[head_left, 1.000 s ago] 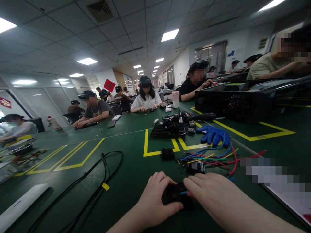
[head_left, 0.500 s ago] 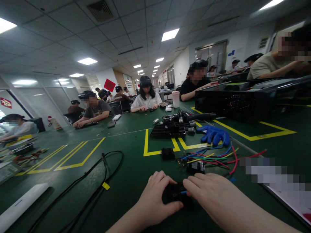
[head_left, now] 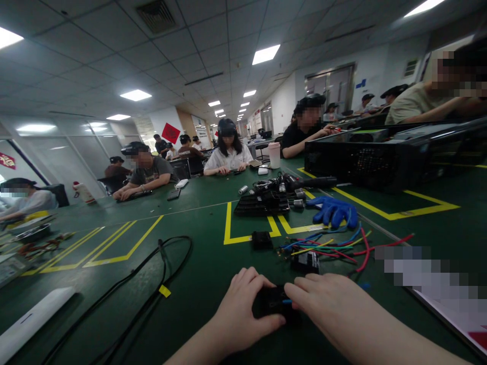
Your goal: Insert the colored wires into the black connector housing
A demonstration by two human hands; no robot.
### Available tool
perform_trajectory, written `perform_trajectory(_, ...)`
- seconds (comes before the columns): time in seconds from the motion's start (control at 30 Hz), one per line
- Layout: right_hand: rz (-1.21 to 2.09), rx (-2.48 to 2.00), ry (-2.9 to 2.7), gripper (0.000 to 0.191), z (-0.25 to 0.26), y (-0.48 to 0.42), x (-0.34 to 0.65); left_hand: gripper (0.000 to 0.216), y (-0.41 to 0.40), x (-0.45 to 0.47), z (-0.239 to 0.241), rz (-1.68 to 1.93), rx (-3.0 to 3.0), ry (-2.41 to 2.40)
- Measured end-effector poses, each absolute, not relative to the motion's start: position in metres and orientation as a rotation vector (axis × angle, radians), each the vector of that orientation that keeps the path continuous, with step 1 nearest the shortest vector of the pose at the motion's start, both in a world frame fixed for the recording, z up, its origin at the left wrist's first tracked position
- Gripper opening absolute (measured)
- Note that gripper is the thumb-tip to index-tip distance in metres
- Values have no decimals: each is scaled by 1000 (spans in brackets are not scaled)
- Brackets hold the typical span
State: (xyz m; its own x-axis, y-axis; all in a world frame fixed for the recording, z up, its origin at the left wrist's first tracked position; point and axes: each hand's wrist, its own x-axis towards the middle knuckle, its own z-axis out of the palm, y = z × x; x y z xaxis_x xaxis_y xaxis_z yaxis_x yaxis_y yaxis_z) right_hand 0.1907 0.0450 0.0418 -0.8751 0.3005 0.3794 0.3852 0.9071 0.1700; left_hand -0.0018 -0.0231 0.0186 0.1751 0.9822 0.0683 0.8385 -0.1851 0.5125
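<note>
My left hand point(head_left: 249, 304) is curled around the left side of a small black box-like part point(head_left: 272, 300), with the thumb along its near edge. Over the part's right side bends my right hand point(head_left: 323, 299), its fingertips pinched on a thin blue piece point(head_left: 286, 301) that lies against the part. I cannot tell whether this piece is a wire or a tool; most of it is hidden by the fingers. Just beyond are another small black part point(head_left: 262, 240), a black part with a white label point(head_left: 306, 261) and loose coloured wires point(head_left: 335, 246).
A blue glove point(head_left: 335, 212) lies behind the wires, near a pile of black parts and metal cylinders point(head_left: 262, 204). A black computer case point(head_left: 350, 159) stands far right. Black cable point(head_left: 142, 271) and a white bar point(head_left: 36, 317) are at left. Co-workers sit around the table.
Both hands stay at the black part in nearly the same pose. The view shifts very slightly; nothing is taken up or let go.
</note>
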Motion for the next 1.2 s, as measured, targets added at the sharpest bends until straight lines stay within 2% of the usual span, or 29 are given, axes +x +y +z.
perform_trajectory(0.33, -226, -542, -2720, 21, 45, 44, 190, 36, -21, -2, 21, 546, 2072, 1729)
perform_trajectory(1.2, -242, -564, -2712, 21, 44, 43, 190, 36, -21, -3, 16, 591, 2079, 1717)
